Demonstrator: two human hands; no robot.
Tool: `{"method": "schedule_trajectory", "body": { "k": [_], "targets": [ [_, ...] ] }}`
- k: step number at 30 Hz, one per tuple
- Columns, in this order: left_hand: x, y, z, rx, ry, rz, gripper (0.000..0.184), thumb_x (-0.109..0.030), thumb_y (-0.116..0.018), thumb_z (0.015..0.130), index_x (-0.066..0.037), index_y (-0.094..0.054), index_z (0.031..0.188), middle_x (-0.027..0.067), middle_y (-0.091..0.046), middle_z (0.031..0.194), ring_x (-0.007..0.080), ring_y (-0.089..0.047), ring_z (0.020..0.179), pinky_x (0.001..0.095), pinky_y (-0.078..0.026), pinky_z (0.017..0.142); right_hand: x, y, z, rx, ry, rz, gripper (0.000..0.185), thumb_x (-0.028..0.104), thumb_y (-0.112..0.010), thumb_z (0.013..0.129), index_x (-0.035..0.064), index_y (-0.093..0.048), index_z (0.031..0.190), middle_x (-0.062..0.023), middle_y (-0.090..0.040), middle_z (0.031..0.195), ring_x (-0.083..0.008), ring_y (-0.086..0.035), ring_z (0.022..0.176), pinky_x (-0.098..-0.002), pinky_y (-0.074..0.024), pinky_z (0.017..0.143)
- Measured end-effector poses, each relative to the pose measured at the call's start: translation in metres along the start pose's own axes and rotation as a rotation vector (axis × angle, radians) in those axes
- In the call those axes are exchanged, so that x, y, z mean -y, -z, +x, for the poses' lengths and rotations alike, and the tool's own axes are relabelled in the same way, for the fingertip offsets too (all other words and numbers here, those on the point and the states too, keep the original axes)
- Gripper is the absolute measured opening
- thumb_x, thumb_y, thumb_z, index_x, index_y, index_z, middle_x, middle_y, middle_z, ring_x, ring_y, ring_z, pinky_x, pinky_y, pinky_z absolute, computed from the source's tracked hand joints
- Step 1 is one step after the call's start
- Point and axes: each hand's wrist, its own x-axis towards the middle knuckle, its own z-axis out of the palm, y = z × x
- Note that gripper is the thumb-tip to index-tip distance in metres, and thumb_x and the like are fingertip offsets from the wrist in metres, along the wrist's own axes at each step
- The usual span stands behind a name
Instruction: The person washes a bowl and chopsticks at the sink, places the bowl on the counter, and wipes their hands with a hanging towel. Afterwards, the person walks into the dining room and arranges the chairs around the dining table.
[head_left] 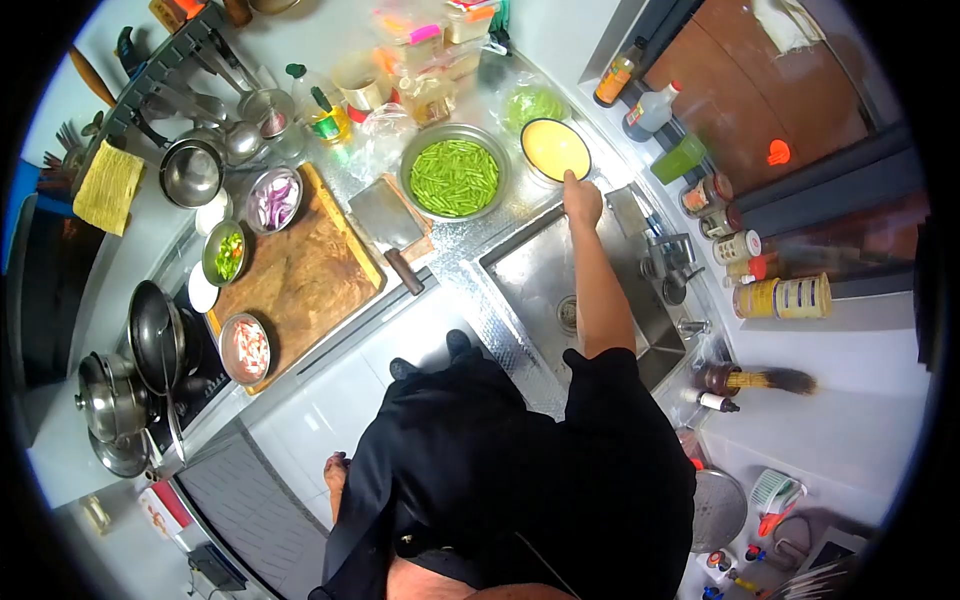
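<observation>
Kitchen corner, bright light; metallic surface (490, 235) runs along the far side of the sink (525, 285).

Right hand (582, 198): arm stretched forward over the sink, thumb at the near rim of a yellow bowl (556, 148), apparently pinching it there. Fingers mostly hidden, so how far they curl beneath cannot be told. Bowl has a dark rim and a yellow interior; whether that is liquid or lining is unclear.

Handling judgement: with a one-sided hold at nearly full reach, the bowl is best kept level, thumb firm on the rim and fingers well under the wall, since the far side could dip if it is loaded. Stepping closer would ease the reach.

Position: bowl lies directly beyond the right hand and slightly left of it, touching the thumb, near the far edge of the sink. Just left, apart from it, a steel basin (504, 172) of cut green beans (455, 178); just beyond, a bag of green vegetable (533, 105).

Left hand (337, 470): low at the left side, well apart from the bowl, seemingly part-curled; cannot tell whether the fingers meet.
</observation>
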Motion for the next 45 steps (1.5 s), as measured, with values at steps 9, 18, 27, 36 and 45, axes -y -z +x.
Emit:
{"method": "schedule_trajectory", "body": {
  "k": [9,18,27,36,45],
  "targets": [
    [-0.013,-0.005,0.049,0.142,0.066,-0.130,0.021,-0.024,-0.054,0.089,-0.004,-0.059,0.087,0.0073,-0.057,0.065,0.0149,-0.049,0.050,0.0284,-0.042,0.048,0.098,0.026,0.009,-0.099,0.332,-0.028,0.035,0.036,-0.062,0.075,0.0046,-0.066,0.090,-0.0161,-0.066,0.090,-0.0321,-0.063,0.085,-0.0395,-0.0480,0.079],
    [-0.176,-0.085,0.038,0.311,0.031,0.258,0.021,-0.027,-0.053,0.092,-0.007,-0.058,0.088,0.0011,-0.055,0.070,0.0080,-0.048,0.054,0.0216,-0.037,0.046,0.139,0.023,0.079,-0.008,0.413,-0.048,0.035,0.035,-0.063,0.076,0.0014,-0.066,0.084,-0.0083,-0.064,0.070,-0.0187,-0.060,0.064,-0.0316,-0.0464,0.063],
    [-0.375,-0.253,0.029,0.655,-0.229,0.295,0.020,-0.023,-0.053,0.092,-0.004,-0.058,0.099,-0.0009,-0.054,0.075,0.0078,-0.050,0.065,0.0218,-0.045,0.061,0.134,-0.019,0.195,0.293,0.167,-0.202,0.065,0.056,-0.059,0.073,-0.0027,-0.064,0.101,-0.0208,-0.064,0.093,-0.0311,-0.062,0.088,-0.0405,-0.0480,0.077],
    [-0.511,-0.624,0.035,1.174,-0.319,0.549,0.049,-0.038,-0.046,0.094,-0.005,-0.041,0.131,0.0102,-0.048,0.125,0.0213,-0.049,0.110,0.0300,-0.044,0.089,0.140,-0.044,0.218,0.723,-0.311,0.055,0.090,0.069,-0.053,0.074,0.0033,-0.038,0.133,-0.0213,-0.038,0.136,-0.0409,-0.038,0.123,-0.0562,-0.0402,0.091],
    [-0.459,-0.805,0.083,1.005,0.131,0.597,0.066,-0.055,-0.037,0.090,-0.019,-0.021,0.143,0.0135,-0.025,0.146,0.0422,-0.029,0.128,0.0570,-0.028,0.100,0.110,-0.056,0.244,0.949,-0.418,0.395,0.086,0.063,-0.059,0.076,0.0015,-0.037,0.132,-0.0177,-0.042,0.132,-0.0322,-0.045,0.119,-0.0559,-0.0417,0.087]
  ]
}}
